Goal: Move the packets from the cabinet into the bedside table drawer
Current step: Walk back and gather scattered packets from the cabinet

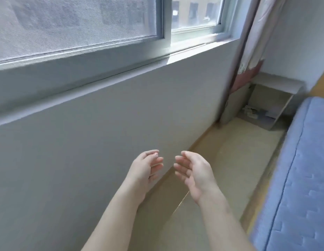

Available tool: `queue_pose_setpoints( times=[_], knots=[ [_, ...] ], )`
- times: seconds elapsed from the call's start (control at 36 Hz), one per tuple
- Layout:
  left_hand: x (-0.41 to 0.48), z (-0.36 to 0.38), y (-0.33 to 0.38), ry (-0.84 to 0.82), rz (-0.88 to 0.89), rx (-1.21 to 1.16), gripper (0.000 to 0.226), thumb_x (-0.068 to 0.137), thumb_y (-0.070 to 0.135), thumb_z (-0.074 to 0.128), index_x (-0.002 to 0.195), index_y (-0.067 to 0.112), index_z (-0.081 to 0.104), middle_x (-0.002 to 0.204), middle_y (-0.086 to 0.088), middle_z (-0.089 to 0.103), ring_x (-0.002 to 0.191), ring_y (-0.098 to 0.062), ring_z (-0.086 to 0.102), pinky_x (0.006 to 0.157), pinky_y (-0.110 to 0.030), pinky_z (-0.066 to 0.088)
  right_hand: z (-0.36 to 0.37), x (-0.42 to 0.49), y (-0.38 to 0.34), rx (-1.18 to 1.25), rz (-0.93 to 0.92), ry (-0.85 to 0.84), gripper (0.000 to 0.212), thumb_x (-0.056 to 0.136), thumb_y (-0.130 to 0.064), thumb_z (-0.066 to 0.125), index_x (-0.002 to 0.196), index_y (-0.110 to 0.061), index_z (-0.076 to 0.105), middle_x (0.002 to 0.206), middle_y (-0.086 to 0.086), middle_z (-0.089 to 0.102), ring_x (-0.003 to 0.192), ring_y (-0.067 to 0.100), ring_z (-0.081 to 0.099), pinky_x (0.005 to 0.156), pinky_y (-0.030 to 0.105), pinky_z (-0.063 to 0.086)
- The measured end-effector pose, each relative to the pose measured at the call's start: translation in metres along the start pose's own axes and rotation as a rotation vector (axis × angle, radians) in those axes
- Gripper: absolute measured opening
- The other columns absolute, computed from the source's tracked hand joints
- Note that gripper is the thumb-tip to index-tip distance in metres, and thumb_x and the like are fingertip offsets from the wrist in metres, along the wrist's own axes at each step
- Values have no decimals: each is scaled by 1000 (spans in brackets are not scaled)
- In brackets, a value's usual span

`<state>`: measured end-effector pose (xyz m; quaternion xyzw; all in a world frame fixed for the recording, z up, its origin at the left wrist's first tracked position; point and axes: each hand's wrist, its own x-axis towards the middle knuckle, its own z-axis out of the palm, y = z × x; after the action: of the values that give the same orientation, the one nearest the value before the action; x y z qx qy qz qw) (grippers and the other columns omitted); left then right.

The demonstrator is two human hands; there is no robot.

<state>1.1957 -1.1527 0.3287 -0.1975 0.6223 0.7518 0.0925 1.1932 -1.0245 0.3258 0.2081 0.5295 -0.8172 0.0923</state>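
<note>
I am holding my left grip (143, 169) and right grip (195, 175) open, empty. I am guessing the packets are light and floppy, best pinched by an edge.

head view | looks forward and down | faces window wall (121, 109) | floor (230, 151) near

No legible text, label, brand, number or sign anywhere in view.
</note>
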Motion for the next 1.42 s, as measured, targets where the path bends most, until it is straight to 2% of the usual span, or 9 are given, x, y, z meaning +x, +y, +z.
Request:
queue_pose_setpoints(
  times=[0.17,0.25,0.64,0.86,1.03,1.14,1.31,1.42],
  knots=[
    [105,75,24,-169,-94,94,16,97,21,46,100,25,61,93,3,68,87,-11,64,75,-26,47,-41,87,-41,97,-20,260,10,93,-17,51,86,-15,58,80,2,65,69,17,60,64,27,47],
    [159,116,31,-228,-125,129,16,97,21,47,100,25,61,92,3,68,87,-11,64,78,-27,47,-64,140,-63,137,-20,334,11,93,-17,51,86,-15,59,81,2,65,70,17,60,65,28,48],
    [387,367,118,-437,-70,210,16,96,21,46,101,24,61,87,5,67,80,-10,63,66,-24,44,-161,378,-263,161,-160,463,11,93,-19,50,87,-17,59,83,1,65,74,16,61,66,27,47],
    [526,481,132,-517,-124,243,15,95,22,49,103,24,62,92,3,69,90,-14,65,73,-27,47,-218,514,-331,190,-145,568,11,94,-19,50,89,-16,59,87,2,65,76,17,61,68,28,48],
    [618,589,164,-633,-98,349,12,94,26,51,101,24,61,91,5,67,90,-12,65,89,-31,48,-256,618,-402,248,-165,636,10,93,-20,50,92,-16,59,92,3,66,81,18,62,68,29,48],
    [668,661,177,-670,-92,382,8,94,23,49,93,23,58,84,5,61,82,-14,58,82,-26,46,-288,669,-441,287,-160,686,10,94,-20,50,93,-16,59,93,3,67,82,19,63,68,29,48],
    [728,754,167,-678,-164,418,8,93,21,51,96,21,59,79,5,63,83,-16,58,77,-27,44,-360,736,-475,378,-116,755,8,94,-19,50,92,-16,57,94,4,66,84,19,62,68,29,47],
    [776,825,157,-622,-143,423,11,94,21,49,98,21,60,81,5,64,86,-16,61,83,-29,47,-417,797,-507,355,-70,717,9,94,-20,50,94,-16,58,95,3,66,84,18,63,68,29,47]
  ],
)
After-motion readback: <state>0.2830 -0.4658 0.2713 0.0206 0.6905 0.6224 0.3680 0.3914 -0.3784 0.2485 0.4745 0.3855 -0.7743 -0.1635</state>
